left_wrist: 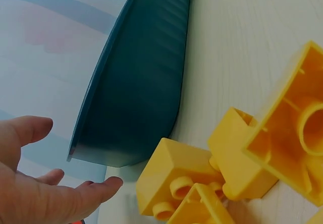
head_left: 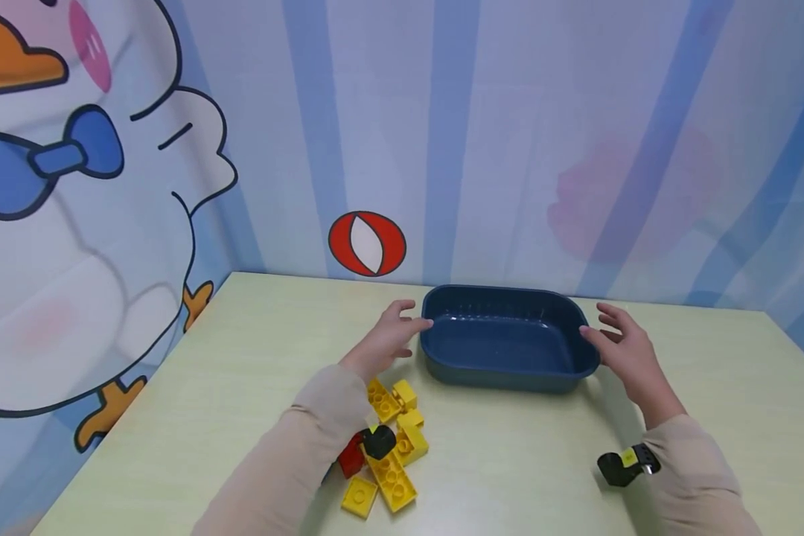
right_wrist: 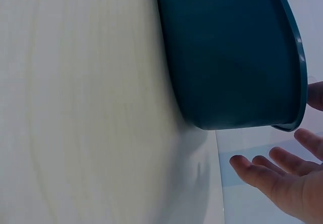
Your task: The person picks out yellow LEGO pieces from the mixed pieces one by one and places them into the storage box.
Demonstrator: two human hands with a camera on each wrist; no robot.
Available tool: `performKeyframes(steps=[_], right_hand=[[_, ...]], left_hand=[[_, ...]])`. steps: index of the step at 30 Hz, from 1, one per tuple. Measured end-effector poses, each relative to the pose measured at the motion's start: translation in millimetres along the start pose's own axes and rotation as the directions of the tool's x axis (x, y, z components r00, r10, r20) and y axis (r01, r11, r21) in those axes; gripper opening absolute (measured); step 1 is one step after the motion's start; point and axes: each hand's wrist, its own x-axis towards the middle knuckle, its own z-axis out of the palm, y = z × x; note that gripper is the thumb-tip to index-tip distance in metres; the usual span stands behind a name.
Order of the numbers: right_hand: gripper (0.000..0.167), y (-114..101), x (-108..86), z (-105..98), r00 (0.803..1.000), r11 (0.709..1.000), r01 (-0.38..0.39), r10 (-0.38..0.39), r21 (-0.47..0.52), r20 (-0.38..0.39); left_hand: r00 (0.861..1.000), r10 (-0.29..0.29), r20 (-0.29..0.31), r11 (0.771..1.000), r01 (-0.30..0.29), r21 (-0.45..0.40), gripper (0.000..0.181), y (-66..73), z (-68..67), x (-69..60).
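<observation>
Head view: blue tub (head_left: 502,378) is sitting upright near the back edge of the table (head_left: 509,461), around the middle of that edge, seemingly resting on the top. Progress, my judgement: tub is standing in place, and its handling is looking unfinished with a hand waiting at each end; can't tell whether they're taking hold or letting go. No block is showing inside; yellow blocks (head_left: 394,480) and a red block (head_left: 351,455) are lying loose outside it, on the front-left side, partly hidden by the left sleeve (head_left: 335,406). Left hand (head_left: 388,339) is hovering at the tub's left end, fingers spread, nothing grasped; left wrist view is showing a gap between fingers and wall. Its thumb is overlapping the rim in head view; contact, can't tell. Right hand (head_left: 626,353) is mirroring that at the right end: fingers loosely extended and standing off the wall, thumb tip lying over the rim, no grip showing, thumb contact unclear. Both forearms are angling inward toward the back edge, hands framing the tub from either side.
</observation>
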Motion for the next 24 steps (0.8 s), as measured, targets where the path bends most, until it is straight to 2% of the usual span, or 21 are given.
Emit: performKeyframes(steps=[6, 13, 24], right_hand=[[0.070, 0.1, 3.2, 1.0, 0.999, 0.999, -0.052, 0.052, 0.016, -0.008], [0.071, 6.3, 8.2, 2.7, 0.994, 0.992, -0.102, 0.100, 0.077, 0.033], [0.069, 10.1, 18.7, 4.9, 0.990, 0.980, -0.137, 0.132, 0.142, 0.043]], left_hand=[[0.999, -0.034, -0.003, 0.999, 0.034, 0.003, 0.066, -3.1, 4.9, 2.6], [1.000, -0.029, 0.002, 1.000, 0.029, 0.004, 0.065, -6.0, 9.7, 2.7], [1.000, -0.006, 0.015, 1.000, 0.006, 0.001, 0.062, -3.6, 15.6, 3.9]])
